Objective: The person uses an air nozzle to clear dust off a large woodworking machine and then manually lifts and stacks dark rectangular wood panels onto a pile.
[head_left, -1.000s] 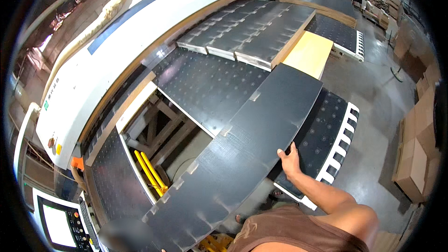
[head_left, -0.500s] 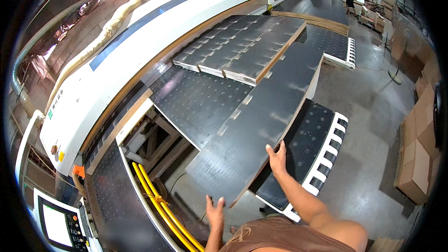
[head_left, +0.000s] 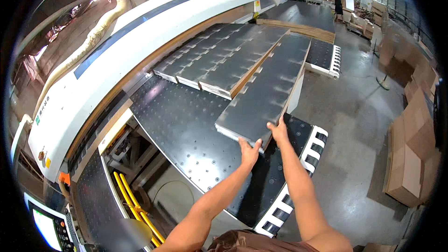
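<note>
A long stack of dark grey wood panels (head_left: 266, 91) lies on the black air-cushion table (head_left: 196, 140). Against the stack's near end rests my left hand (head_left: 249, 152), thumb and fingers apart. My right hand (head_left: 279, 133) touches the right long side close to the near corner, its thumb raised away from the fingers. Neither hand wraps around the panels; the undersides of my fingers are partly hidden. To the left, several similar panel stacks (head_left: 212, 56) sit side by side, pale at their cut edges.
A white beam-shaped machine housing (head_left: 140, 37) runs along the left. White-and-black rollers (head_left: 308, 163) edge the table on the right. Yellow rails (head_left: 135, 203) and a control screen (head_left: 44, 226) are at lower left. Cardboard boxes (head_left: 408, 158) stand right; a person (head_left: 338, 4) is far off.
The long panel stack has slid forward, away from me, and its near end now lies over the table. My left hand has moved up and forward to that end. The view has shifted slightly.
</note>
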A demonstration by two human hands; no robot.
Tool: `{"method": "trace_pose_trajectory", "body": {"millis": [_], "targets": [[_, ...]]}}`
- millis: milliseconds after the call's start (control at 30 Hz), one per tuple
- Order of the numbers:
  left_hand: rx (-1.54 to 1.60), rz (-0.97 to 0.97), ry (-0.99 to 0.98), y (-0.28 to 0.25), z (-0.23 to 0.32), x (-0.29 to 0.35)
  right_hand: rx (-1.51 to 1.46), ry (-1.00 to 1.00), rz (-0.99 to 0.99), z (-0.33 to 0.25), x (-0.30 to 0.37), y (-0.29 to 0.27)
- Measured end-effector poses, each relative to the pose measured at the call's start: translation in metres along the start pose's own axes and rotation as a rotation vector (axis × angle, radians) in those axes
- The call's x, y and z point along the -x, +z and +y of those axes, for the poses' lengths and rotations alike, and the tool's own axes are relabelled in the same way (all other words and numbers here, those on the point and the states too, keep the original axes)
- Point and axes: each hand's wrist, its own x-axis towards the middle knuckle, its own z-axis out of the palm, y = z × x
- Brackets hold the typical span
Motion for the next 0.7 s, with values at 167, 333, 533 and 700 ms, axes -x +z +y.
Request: {"method": "trace_pose_trajectory", "body": {"millis": [167,333,533,700], "targets": [[-0.906,-0.452,0.588,-0.002,-0.03,0.036,-0.037,0.029,0.083,0.027,-0.106,-0.055],[-0.918,-0.515,0.584,-0.025,-0.012,0.052,-0.009,0.106,0.066,0.027,-0.183,-0.068],[-0.932,-0.508,0.566,-0.032,-0.008,0.05,0.124,0.119,0.116,0.008,-0.221,-0.038],[-0.801,-0.412,0.561,-0.062,-0.031,0.056,0.288,0.154,-0.036,-0.003,-0.184,0.014]]}}
